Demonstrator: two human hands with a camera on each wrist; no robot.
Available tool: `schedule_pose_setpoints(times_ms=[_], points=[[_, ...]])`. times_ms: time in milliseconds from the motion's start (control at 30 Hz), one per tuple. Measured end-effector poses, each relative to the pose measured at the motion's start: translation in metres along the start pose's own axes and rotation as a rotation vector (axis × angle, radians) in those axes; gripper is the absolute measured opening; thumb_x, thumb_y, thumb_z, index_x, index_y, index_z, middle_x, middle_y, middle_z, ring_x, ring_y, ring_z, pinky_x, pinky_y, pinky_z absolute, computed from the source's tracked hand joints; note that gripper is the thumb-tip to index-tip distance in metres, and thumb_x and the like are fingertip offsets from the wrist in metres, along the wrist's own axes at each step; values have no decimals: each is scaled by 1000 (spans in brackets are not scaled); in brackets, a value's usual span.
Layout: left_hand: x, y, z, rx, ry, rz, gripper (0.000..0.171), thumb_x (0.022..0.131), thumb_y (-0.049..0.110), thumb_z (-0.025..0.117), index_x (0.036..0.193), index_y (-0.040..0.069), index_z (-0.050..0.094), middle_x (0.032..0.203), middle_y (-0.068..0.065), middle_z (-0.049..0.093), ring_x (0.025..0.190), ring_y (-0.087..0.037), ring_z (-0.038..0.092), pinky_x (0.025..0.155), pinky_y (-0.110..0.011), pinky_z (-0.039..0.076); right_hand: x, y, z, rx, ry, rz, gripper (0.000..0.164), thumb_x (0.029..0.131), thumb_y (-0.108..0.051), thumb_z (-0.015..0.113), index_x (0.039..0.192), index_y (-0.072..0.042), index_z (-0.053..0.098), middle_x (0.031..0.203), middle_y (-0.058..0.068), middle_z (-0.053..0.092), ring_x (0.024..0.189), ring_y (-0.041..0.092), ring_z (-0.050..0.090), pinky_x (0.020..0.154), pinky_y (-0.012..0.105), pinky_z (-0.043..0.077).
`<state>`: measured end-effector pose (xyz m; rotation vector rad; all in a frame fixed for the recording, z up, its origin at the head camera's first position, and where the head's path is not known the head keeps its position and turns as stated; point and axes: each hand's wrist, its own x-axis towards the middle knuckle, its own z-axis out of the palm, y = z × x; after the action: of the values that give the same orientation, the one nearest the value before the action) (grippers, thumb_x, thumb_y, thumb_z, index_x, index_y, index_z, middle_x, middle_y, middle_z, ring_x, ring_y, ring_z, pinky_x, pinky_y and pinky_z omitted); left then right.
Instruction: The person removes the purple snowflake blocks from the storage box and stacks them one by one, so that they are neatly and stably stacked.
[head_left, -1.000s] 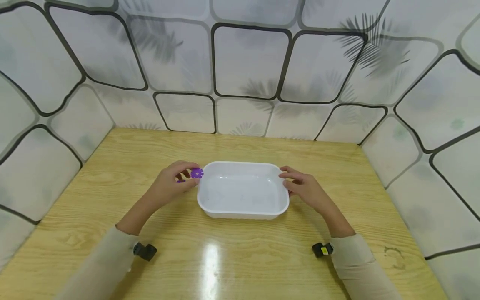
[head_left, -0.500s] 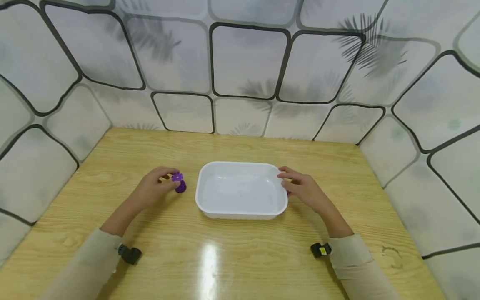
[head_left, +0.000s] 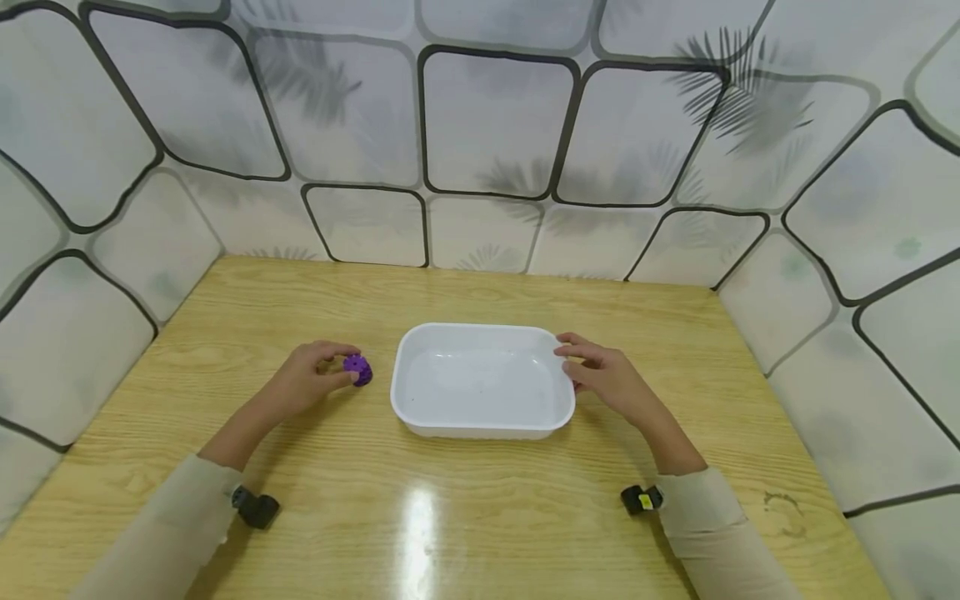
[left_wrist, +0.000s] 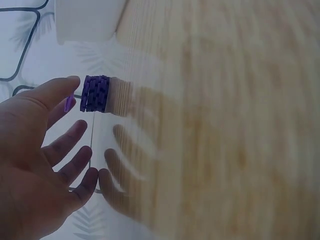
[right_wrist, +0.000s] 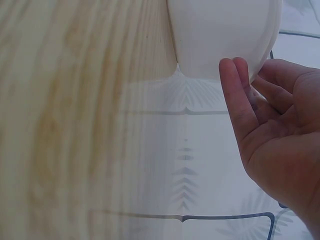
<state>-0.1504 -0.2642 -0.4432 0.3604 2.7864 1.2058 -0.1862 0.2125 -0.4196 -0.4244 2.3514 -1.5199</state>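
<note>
Between the thumb and fingertips of my left hand [head_left: 309, 377] is a thin purple notched disc [left_wrist: 69, 104]. The disc is held at a short stack of darker purple discs [left_wrist: 95, 93] standing on the table; in the head view the stack [head_left: 363, 372] is partly covered by the held disc. In the left wrist view a small gap shows between disc and stack, and the other fingers are spread. To the right stands a white rectangular tray [head_left: 483, 385]. My right hand [head_left: 606, 379] grips its right rim, fingers on both sides of the tray wall [right_wrist: 220, 40].
A wooden table [head_left: 480, 517] carries everything, with a bright reflection near its front. Patterned walls [head_left: 495, 125] close it in at the back and both sides. Each wrist wears a small black camera [head_left: 257, 508].
My left hand has moved left from beside the tray's rim to the stack, then lowered the disc against it. The right hand and the tray have stayed where they were.
</note>
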Motion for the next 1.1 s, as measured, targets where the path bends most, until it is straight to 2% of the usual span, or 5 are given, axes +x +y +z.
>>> schedule_pose_setpoints(times_ms=[300, 600, 833, 967, 1100], points=[[6, 0, 5, 53, -8, 8, 42, 94, 20, 72, 131, 1, 64, 136, -26, 59, 132, -48, 47, 111, -65, 33, 0, 0, -2, -9, 3, -2, 39, 102, -20, 61, 135, 0, 61, 162, 11, 35, 103, 30, 66, 79, 31, 61], [9, 2, 7, 66, -19, 46, 43, 94, 21, 73, 131, 0, 64, 133, -25, 62, 130, -47, 50, 110, -63, 36, -4, 2, -4, -26, 21, 1, 40, 102, -23, 62, 135, -2, 62, 162, 11, 36, 112, 30, 65, 80, 29, 60], [10, 1, 8, 71, -27, 59, 46, 93, 23, 74, 131, -1, 64, 133, -25, 62, 130, -47, 50, 110, -63, 36, -7, 2, -5, -23, 21, -5, 40, 102, -22, 62, 135, 0, 61, 162, 12, 36, 108, 29, 66, 80, 31, 61], [8, 2, 8, 50, -35, 49, 48, 96, 26, 71, 134, 0, 61, 137, -26, 59, 132, -48, 48, 110, -64, 36, -8, 3, -5, -22, 21, 4, 39, 101, -21, 62, 135, 0, 61, 161, 12, 37, 107, 29, 66, 79, 30, 61], [2, 4, 4, 1, -13, -8, 49, 102, 33, 61, 140, 2, 57, 143, -25, 53, 133, -48, 46, 107, -65, 40, -6, 3, -5, -11, 20, -12, 39, 102, -21, 62, 135, 0, 61, 161, 12, 37, 108, 31, 66, 79, 29, 61]])
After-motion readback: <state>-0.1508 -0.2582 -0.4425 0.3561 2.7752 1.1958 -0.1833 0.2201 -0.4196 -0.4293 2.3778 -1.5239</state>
